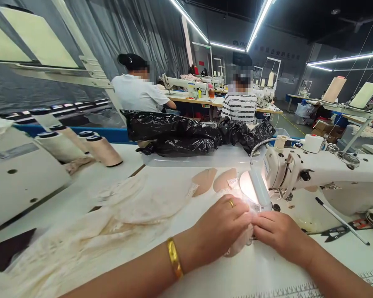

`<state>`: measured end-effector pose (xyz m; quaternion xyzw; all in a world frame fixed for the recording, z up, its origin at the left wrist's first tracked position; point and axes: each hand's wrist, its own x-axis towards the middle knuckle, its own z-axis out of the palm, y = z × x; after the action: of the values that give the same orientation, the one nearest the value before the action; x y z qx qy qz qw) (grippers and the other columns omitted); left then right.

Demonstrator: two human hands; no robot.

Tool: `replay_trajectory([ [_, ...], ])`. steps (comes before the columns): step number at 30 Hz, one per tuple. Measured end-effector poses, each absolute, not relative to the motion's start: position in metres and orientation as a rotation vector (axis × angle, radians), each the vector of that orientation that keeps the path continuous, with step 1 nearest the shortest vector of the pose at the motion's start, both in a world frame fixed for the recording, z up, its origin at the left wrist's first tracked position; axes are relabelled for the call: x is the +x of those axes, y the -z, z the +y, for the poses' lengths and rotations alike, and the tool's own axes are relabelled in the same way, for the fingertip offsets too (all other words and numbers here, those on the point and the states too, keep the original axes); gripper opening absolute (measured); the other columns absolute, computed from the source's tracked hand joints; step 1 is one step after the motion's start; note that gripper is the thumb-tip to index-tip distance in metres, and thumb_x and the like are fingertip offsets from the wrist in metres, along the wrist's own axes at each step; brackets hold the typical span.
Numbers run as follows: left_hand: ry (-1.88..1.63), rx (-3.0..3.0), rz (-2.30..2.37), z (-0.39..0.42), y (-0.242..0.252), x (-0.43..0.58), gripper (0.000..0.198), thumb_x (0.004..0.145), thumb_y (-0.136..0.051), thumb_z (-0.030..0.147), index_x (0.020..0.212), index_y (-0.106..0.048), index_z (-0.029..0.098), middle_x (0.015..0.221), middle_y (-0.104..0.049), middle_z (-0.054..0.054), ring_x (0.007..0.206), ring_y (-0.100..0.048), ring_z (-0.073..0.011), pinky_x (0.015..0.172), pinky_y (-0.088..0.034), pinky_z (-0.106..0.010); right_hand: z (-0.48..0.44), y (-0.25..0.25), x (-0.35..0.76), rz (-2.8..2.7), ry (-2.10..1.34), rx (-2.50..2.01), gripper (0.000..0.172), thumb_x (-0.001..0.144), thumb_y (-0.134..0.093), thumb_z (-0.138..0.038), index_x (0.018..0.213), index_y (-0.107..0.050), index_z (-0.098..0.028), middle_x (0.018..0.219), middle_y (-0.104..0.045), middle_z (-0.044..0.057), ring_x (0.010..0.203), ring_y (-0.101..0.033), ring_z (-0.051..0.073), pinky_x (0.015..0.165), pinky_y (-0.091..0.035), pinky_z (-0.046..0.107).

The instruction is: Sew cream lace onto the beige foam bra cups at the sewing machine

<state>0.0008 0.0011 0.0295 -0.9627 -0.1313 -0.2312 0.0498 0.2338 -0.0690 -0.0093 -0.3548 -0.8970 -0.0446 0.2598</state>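
My left hand, with a ring and a gold bangle, pinches a pale piece of lace fabric beside the sewing machine's needle area. Opposite it, my right hand has its fingers closed at the same fabric, the fingertips of both hands almost meeting. Most of the piece is hidden under my left hand. The white sewing machine stands to the right, and its lit lamp shines just above my hands. Beyond them lie beige cut pieces with lace edges.
Cream lace fabric spreads over the table's left side. Thread cones lie at the back left. A black plastic bag sits behind the table. At right are thread snips, a pen and a ruler. Two people sit farther back.
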Motion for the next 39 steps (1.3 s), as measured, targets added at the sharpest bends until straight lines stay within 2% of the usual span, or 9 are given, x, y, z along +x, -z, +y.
replay_trajectory([
  [3,0.471,-2.905,-0.335,-0.006,-0.021,0.008,0.016,0.075,-0.052,0.003,0.074,-0.052,0.019,0.075,-0.056,-0.004,0.064,-0.044,-0.0195,0.065,-0.041,-0.036,-0.069,0.012,0.239,-2.453,0.163,-1.034,0.022,0.104,-0.048,-0.009,0.104,-0.066,-0.022,0.114,-0.073,0.004,0.102,-0.063,0.019,0.082,-0.051,0.031],
  [6,0.534,-2.898,-0.339,-0.009,-0.014,0.011,0.022,0.078,-0.05,0.0,0.067,-0.049,0.019,0.075,-0.055,-0.004,0.066,-0.043,-0.019,0.064,-0.038,-0.035,-0.074,0.01,0.244,-2.448,0.138,-1.134,0.021,0.104,-0.047,-0.01,0.106,-0.064,-0.022,0.118,-0.072,0.004,0.105,-0.06,0.02,0.083,-0.051,0.033],
  [8,0.566,-2.931,-0.325,-0.01,-0.012,0.011,0.026,0.083,-0.048,-0.002,0.066,-0.049,0.018,0.075,-0.054,-0.003,0.068,-0.044,-0.0187,0.064,-0.038,-0.035,-0.078,0.006,0.245,-2.456,0.096,-1.207,0.023,0.102,-0.049,-0.008,0.107,-0.065,-0.024,0.109,-0.07,0.003,0.098,-0.058,0.02,0.081,-0.049,0.033],
  [12,0.572,-3.022,-0.377,-0.013,-0.006,0.01,0.025,0.09,-0.046,0.0,0.073,-0.052,0.018,0.079,-0.056,-0.003,0.07,-0.046,-0.0193,0.064,-0.038,-0.034,-0.084,-0.003,0.248,-2.502,-0.003,-1.261,0.026,0.098,-0.052,-0.006,0.107,-0.066,-0.026,0.093,-0.062,0.001,0.084,-0.052,0.018,0.072,-0.043,0.03],
  [19,0.645,-3.119,-0.48,-0.013,-0.002,0.01,0.022,0.093,-0.045,0.002,0.088,-0.059,0.018,0.085,-0.057,-0.004,0.076,-0.048,-0.0217,0.071,-0.042,-0.035,-0.086,-0.013,0.254,-2.515,-0.155,-1.206,0.027,0.098,-0.051,-0.007,0.111,-0.065,-0.025,0.091,-0.059,0.001,0.082,-0.048,0.018,0.066,-0.035,0.029],
  [31,0.685,-3.046,-0.498,-0.014,0.0,0.016,0.022,0.089,-0.045,-0.001,0.085,-0.059,0.017,0.08,-0.056,-0.004,0.071,-0.044,-0.0213,0.066,-0.037,-0.033,-0.086,-0.019,0.253,-2.515,-0.232,-1.283,0.036,0.094,-0.049,-0.002,0.116,-0.065,-0.025,0.093,-0.059,0.002,0.084,-0.05,0.018,0.07,-0.037,0.029],
  [39,0.708,-3.115,-0.524,-0.012,0.001,0.014,0.021,0.092,-0.047,0.003,0.091,-0.062,0.018,0.085,-0.06,-0.004,0.073,-0.047,-0.0211,0.071,-0.041,-0.035,-0.086,-0.018,0.254,-2.514,-0.228,-1.271,0.036,0.094,-0.049,-0.001,0.114,-0.066,-0.026,0.092,-0.059,0.002,0.083,-0.049,0.018,0.069,-0.036,0.029],
])
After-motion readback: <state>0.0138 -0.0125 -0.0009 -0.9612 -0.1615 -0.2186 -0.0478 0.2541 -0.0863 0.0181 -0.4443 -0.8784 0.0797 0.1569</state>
